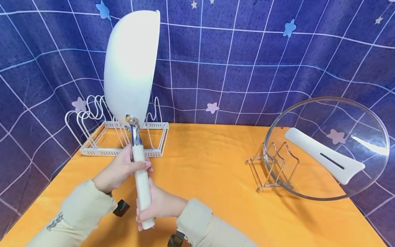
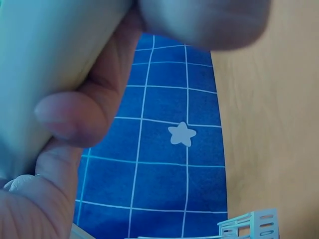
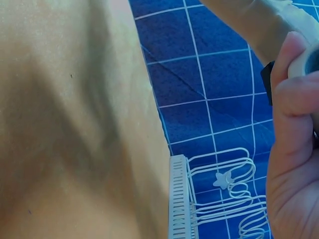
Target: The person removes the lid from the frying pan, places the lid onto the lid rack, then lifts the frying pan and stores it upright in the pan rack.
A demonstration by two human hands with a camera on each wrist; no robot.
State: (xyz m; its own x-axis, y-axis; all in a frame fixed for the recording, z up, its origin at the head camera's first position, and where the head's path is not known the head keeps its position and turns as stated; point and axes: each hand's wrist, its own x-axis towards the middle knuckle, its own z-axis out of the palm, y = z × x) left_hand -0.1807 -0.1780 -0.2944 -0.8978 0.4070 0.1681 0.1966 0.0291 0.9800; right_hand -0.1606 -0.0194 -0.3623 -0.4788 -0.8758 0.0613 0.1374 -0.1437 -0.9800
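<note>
A white wok [image 1: 131,65] is held upright on edge above the orange tabletop, its bowl at the top and its long pale handle [image 1: 142,187] pointing down. My left hand [image 1: 118,171] grips the upper part of the handle, just below the metal neck [image 1: 135,133]. Lower down, my right hand [image 1: 165,202] wraps round the handle close to its end. In the left wrist view, fingers curl about the pale handle [image 2: 45,64]. The right wrist view has the right hand [image 3: 296,134] at its right edge, around the handle's butt.
Behind the wok stands a white wire rack [image 1: 120,152] with tall loops. To the right, a small metal rack [image 1: 273,185] holds a large glass lid [image 1: 311,137] with a white slotted grip [image 1: 324,154]. A blue gridded cloth [image 1: 228,75] with stars hangs behind the orange table [image 1: 213,164].
</note>
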